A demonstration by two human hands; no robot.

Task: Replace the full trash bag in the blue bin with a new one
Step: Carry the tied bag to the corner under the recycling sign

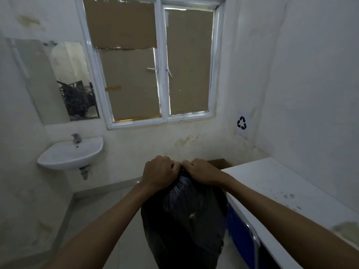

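Observation:
A full black trash bag (184, 216) hangs in front of me, bulging and gathered at its top. My left hand (159, 171) grips the bunched neck from the left, fingers curled round the plastic. My right hand (202, 171) grips the same neck from the right, knuckles almost touching the left hand. A blue bin or blue-fronted surface (240, 235) shows just right of the bag, under the white counter; I cannot tell which it is. The bag's bottom is cut off by the frame's lower edge.
A white counter (281, 193) runs along the right wall, with a brown cardboard box (219, 164) at its far end. A white sink (71, 154) hangs on the left wall below a mirror (64, 82). A recycling sign (241, 123) is on the far wall.

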